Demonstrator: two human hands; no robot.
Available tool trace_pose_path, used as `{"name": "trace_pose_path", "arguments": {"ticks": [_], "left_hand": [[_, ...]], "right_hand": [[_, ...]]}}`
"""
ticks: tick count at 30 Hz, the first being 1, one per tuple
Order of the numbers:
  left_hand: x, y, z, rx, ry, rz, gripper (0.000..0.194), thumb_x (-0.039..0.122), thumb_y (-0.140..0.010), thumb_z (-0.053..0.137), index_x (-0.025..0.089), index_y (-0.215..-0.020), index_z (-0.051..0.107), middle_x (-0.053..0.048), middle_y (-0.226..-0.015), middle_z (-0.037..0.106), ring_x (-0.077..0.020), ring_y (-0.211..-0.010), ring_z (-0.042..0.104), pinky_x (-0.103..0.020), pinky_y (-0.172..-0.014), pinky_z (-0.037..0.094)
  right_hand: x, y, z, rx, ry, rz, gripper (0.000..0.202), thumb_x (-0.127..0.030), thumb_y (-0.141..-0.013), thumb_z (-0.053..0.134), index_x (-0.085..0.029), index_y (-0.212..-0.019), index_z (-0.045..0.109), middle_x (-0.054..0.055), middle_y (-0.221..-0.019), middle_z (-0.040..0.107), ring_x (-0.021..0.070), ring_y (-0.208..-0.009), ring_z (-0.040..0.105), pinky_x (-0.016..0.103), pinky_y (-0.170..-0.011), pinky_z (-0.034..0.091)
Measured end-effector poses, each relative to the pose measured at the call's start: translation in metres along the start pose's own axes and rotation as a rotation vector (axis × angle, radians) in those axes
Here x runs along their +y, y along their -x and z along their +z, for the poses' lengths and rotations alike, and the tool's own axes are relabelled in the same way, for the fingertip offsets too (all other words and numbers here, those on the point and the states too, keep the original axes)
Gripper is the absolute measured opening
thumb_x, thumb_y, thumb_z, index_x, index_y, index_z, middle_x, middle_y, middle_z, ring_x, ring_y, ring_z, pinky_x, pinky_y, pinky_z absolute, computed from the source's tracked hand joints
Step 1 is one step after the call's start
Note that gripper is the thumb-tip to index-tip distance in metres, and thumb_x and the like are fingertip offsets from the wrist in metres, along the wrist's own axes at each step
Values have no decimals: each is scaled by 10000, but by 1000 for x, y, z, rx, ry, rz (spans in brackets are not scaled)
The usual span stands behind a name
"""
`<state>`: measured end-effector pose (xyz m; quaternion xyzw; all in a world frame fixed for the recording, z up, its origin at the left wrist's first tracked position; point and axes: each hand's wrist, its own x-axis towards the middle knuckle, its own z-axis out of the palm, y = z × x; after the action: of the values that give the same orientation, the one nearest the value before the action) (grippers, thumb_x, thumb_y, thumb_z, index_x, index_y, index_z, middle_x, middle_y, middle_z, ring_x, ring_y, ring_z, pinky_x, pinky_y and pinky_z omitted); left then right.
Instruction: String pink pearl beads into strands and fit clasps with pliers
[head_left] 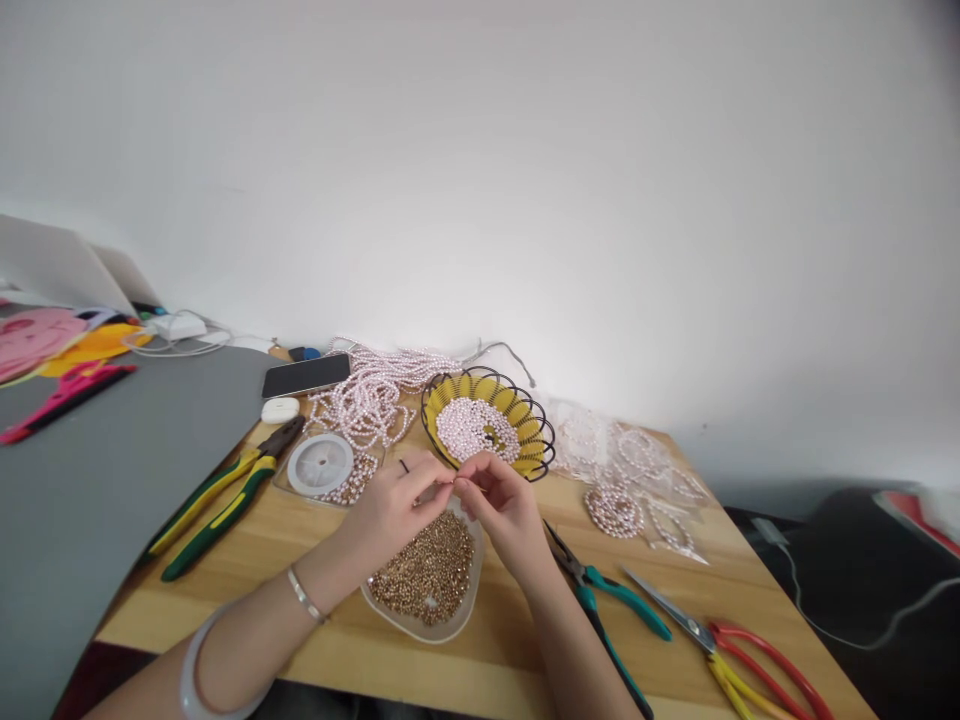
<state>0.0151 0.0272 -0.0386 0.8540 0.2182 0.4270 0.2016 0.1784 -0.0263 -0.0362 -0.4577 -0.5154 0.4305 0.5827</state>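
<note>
Fingertip to fingertip, my left hand (401, 500) and my right hand (499, 505) meet over a white tub (442, 632) of small gold beads (427, 575). Both hands are closed in a pinch. What lies between the fingertips is too small to make out. Just behind them stands a yellow basket (531, 440) with a black wire rim, holding pale pink bead strands (476, 428). Left of my left hand is a clear box with a white spool (321, 464) and loose beads (352, 482).
Green-yellow pliers (225, 500) lie at left, near a phone (306, 376) and a white case (280, 410). Teal pliers (592, 580) and red-yellow scissors (712, 640) lie at right. Bagged bracelets (637, 460) and a bead coil (613, 510) sit behind them. A grey table (150, 450) adjoins at left.
</note>
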Motion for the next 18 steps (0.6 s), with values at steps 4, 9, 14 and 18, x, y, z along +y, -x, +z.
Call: {"name": "trace_pose_path", "arguments": {"ticks": [4,9,14,18], "left_hand": [[1,0,-1,-3,-38,38,116,81,-958,536,179,-925,587,-9,-817,626,-156,-790,615,-274,-710,491],[3,-1,-2,-22,-72,50,128,91,-971,512,184,-921,586,-21,-824,629,-171,-798,598,-293,-710,485],[4,-3,-2,-21,-66,37,138,72,-936,519,187,-880,572,-16,-794,610,-172,-784,578,-295,-713,468],[7,-4,-4,-49,-35,16,137,65,-893,518,186,-833,546,-18,-794,591,-173,-775,562,-294,-706,450]], "right_hand": [[-1,-1,0,-12,7,14,239,-411,-870,718,-201,-824,613,-20,-720,561,100,-564,453,229,-497,363],[-3,0,1,-21,19,17,255,-425,-867,727,-207,-824,603,-31,-698,539,104,-567,438,231,-503,356],[-3,3,0,-53,19,31,271,-436,-904,691,-198,-807,605,-27,-690,510,120,-595,422,248,-534,332],[-4,4,0,-101,-11,54,293,-460,-915,673,-196,-818,592,-30,-696,494,120,-597,412,252,-548,331]]}}
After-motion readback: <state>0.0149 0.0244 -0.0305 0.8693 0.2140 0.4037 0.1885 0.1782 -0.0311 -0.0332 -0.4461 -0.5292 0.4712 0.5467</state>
